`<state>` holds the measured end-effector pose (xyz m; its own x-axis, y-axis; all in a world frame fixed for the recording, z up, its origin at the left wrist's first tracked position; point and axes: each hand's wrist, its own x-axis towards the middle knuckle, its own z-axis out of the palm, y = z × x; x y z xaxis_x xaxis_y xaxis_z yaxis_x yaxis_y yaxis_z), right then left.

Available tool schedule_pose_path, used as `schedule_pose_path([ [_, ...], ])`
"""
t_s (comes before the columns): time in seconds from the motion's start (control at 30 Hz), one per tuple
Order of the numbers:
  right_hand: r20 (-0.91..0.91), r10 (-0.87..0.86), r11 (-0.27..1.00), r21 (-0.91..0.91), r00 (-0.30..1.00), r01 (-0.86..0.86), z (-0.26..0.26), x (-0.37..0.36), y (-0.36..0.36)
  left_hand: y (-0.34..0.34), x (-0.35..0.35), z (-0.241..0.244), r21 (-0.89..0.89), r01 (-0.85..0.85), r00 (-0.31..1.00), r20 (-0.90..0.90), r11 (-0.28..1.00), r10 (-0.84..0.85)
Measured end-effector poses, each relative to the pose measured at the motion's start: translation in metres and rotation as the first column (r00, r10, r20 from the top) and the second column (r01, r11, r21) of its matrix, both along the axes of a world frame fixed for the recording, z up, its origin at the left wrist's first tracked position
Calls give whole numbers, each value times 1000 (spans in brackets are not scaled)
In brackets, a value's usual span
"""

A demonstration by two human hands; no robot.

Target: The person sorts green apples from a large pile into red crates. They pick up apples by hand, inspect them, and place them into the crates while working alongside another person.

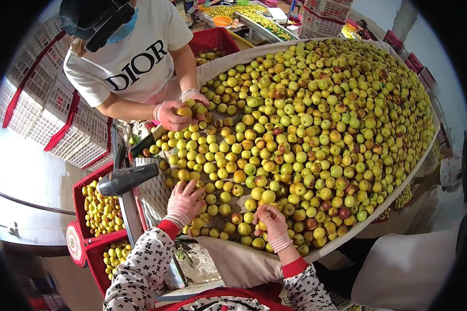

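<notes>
A large heap of yellow-green jujubes [315,128], some with reddish-brown patches, covers a cloth-lined table before me. My left hand [185,203], in a pale pink striped glove with bare fingertips, spreads its fingers over the near left edge of the fruit. Nothing shows in its grasp. Farther right, my right hand [273,224], gloved alike, curls its fingers and thumb around a single yellow jujube [262,226]. Loose jujubes surround both hands, and patches of the brown table surface show between them.
Across the table, a co-worker's gloved hands [183,111] hold several jujubes. A black hair dryer [128,179] juts over a white textured chute [153,194] on my left. Red crates [106,238] with jujubes stand below it. Stacked white crates [58,105] line the wall.
</notes>
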<state>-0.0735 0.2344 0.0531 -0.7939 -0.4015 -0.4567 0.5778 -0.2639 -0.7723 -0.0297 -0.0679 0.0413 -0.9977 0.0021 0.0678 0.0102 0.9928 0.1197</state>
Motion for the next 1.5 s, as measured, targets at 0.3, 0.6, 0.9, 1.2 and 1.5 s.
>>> schedule_pose_path([
  [0.3,-229,38,996,84,973,-19,-20,4,2,93,-97,18,29,302,945,-140,953,-295],
  [0.6,-42,156,986,-47,987,-157,2,7,0,36,-40,-41,94,38,995,-90,995,-29],
  [0.9,-760,476,862,503,443,-65,33,21,-46,104,41,8,278,-377,793,590,-883,-152],
  [1.2,-315,832,110,901,456,421,37,-127,1,87,71,-12,73,-283,905,349,-956,-241],
  [1.5,100,846,-201,970,524,140,47,-170,-55,96,61,-14,237,-196,953,274,-952,-128],
])
